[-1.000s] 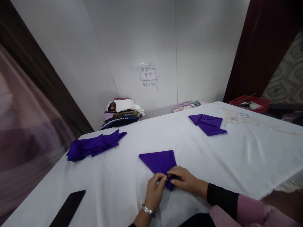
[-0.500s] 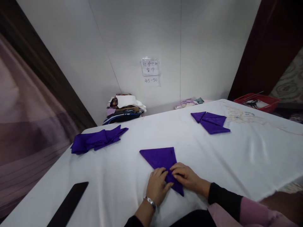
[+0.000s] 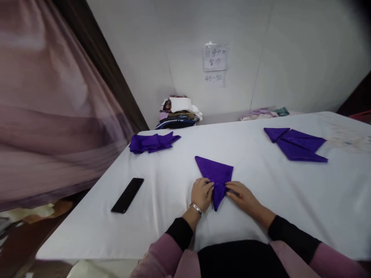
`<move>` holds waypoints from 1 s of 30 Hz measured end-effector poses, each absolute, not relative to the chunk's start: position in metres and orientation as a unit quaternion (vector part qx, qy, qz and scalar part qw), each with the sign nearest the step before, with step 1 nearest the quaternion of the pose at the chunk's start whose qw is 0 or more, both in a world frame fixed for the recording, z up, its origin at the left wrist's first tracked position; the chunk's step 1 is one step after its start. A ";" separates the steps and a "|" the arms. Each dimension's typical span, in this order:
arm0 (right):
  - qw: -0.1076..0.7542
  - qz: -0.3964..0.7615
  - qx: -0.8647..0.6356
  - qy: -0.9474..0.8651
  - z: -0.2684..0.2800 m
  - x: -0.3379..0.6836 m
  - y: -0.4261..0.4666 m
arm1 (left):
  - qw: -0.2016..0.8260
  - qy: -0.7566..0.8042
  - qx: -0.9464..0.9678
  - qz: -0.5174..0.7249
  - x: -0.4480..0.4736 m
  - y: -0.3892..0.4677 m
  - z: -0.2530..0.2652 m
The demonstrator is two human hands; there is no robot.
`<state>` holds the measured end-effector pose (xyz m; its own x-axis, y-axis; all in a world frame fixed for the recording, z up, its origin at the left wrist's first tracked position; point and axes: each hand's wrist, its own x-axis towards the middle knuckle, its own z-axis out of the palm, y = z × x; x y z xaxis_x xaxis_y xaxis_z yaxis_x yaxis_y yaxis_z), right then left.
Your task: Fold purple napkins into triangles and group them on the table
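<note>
A purple cloth napkin (image 3: 216,170), folded into a pointed shape, lies on the white tablecloth in front of me. My left hand (image 3: 202,193), with a silver bracelet at the wrist, pinches its left edge near the narrow part. On the opposite edge, my right hand (image 3: 239,195) grips the cloth between thumb and fingers. The napkin narrows between both hands, and its lower tip points toward me. Farther right lies another folded purple napkin (image 3: 298,144) with a pointed head and split tail. Bunched purple cloth (image 3: 153,142) rests at the far left.
A black phone (image 3: 127,195) lies on the left of the white-covered table (image 3: 162,231). Stacked folded clothes (image 3: 179,114) stand behind the far edge, by a wall with a paper sign (image 3: 215,58). A pinkish curtain (image 3: 58,96) hangs at left.
My view has swung left and tilted, so the whole phone now shows. The napkin has turned a little between my hands and is drawn in narrower where they pinch it.
</note>
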<state>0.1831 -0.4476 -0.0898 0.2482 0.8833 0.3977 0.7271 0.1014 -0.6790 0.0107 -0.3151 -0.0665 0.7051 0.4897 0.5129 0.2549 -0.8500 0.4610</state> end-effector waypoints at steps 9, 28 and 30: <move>0.325 0.017 -0.750 -0.576 -0.083 0.238 -0.422 | 0.244 0.202 0.912 0.262 0.008 -0.322 -0.068; 0.386 0.035 -0.747 -0.541 -0.101 0.250 -0.412 | 0.159 0.333 0.920 0.131 0.072 -0.340 -0.058; 0.391 0.049 -0.747 -0.535 -0.098 0.249 -0.411 | 0.183 0.331 0.913 0.153 0.069 -0.339 -0.060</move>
<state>0.2490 -0.4113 -0.0982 0.4220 0.8384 0.3449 0.7614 -0.1212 -0.6369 0.0692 -0.3394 -0.0604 0.7343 0.6601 0.1581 0.5482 -0.7141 0.4354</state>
